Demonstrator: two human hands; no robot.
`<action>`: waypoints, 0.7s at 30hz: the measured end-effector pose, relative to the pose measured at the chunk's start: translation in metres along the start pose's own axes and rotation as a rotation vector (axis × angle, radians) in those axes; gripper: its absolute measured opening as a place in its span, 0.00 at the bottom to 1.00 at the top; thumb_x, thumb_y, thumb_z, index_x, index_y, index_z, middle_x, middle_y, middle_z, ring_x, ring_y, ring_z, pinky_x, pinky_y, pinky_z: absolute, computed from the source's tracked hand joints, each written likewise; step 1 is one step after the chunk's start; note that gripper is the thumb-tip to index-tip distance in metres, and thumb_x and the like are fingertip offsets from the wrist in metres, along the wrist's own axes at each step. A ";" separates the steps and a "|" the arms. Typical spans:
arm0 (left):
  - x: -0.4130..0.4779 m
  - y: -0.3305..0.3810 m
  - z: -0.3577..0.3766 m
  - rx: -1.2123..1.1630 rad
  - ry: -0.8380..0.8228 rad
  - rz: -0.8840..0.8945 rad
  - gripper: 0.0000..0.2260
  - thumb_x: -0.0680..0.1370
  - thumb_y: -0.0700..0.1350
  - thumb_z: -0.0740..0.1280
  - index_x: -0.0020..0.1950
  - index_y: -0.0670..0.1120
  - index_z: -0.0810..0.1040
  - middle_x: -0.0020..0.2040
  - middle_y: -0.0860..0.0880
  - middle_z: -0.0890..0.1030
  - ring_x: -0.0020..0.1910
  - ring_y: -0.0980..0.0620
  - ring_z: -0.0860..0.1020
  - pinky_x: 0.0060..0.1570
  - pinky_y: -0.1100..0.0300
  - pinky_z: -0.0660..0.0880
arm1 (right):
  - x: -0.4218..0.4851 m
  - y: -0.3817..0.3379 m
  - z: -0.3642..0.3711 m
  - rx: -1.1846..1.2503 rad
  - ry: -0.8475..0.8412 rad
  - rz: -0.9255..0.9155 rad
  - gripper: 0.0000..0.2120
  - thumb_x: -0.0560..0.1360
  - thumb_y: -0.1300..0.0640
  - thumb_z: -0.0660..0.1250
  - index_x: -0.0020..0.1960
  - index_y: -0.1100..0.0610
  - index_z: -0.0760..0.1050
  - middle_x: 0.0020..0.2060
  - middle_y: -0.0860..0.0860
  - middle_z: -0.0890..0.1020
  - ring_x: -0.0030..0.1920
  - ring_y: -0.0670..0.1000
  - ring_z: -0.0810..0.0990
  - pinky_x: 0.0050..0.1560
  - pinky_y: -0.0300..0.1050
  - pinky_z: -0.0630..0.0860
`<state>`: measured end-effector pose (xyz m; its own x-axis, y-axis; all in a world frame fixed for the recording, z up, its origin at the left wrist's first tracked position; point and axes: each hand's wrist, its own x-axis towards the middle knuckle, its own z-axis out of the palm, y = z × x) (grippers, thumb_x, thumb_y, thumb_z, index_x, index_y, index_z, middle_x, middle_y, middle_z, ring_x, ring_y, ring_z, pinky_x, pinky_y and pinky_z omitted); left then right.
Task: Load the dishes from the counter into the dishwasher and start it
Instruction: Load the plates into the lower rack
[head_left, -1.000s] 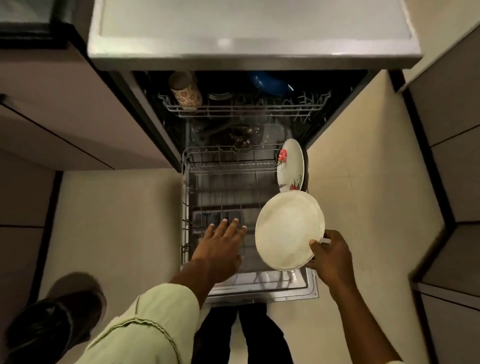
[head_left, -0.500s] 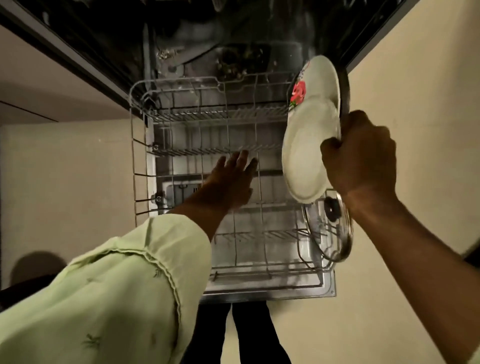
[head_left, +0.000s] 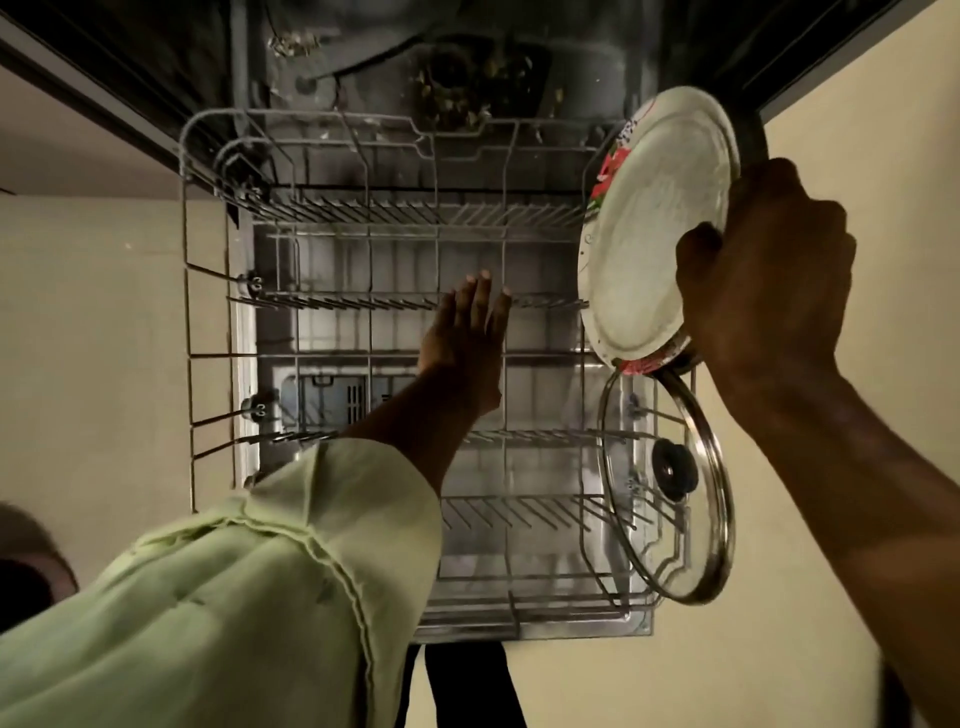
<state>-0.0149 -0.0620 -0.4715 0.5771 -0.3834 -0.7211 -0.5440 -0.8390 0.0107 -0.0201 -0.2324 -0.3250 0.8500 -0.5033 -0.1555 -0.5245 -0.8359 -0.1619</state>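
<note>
head: right hand (head_left: 769, 270) grips plate (head_left: 644, 244); left hand (head_left: 467, 332) apart, flat.

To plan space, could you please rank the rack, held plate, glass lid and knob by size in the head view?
1. rack
2. held plate and glass lid: look alike, so unranked
3. knob

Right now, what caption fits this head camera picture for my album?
Right hand holds a plate at the dishwasher rack beside a glass lid; left hand hovers open.
</note>
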 end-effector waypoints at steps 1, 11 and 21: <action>0.000 0.001 0.001 0.016 -0.002 -0.001 0.44 0.79 0.53 0.62 0.78 0.43 0.30 0.77 0.38 0.31 0.78 0.39 0.35 0.76 0.47 0.37 | 0.004 -0.001 0.001 0.001 0.004 0.004 0.21 0.80 0.55 0.62 0.70 0.63 0.67 0.58 0.64 0.78 0.57 0.67 0.77 0.55 0.56 0.75; 0.009 -0.015 -0.009 0.031 -0.051 0.114 0.51 0.76 0.59 0.68 0.79 0.44 0.31 0.78 0.37 0.34 0.79 0.39 0.38 0.78 0.47 0.40 | 0.023 -0.015 0.012 -0.120 -0.035 -0.062 0.18 0.82 0.57 0.62 0.68 0.64 0.68 0.61 0.63 0.77 0.61 0.66 0.76 0.58 0.55 0.73; 0.011 -0.018 -0.010 -0.054 -0.081 0.128 0.51 0.76 0.58 0.68 0.79 0.44 0.32 0.78 0.38 0.33 0.79 0.39 0.37 0.78 0.47 0.40 | 0.021 -0.018 0.029 -0.035 -0.048 -0.038 0.04 0.77 0.65 0.61 0.43 0.61 0.69 0.38 0.56 0.69 0.40 0.59 0.69 0.40 0.50 0.62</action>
<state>0.0079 -0.0550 -0.4728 0.4532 -0.4580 -0.7648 -0.5748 -0.8059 0.1420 0.0060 -0.2217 -0.3534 0.8656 -0.4606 -0.1964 -0.4891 -0.8618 -0.1344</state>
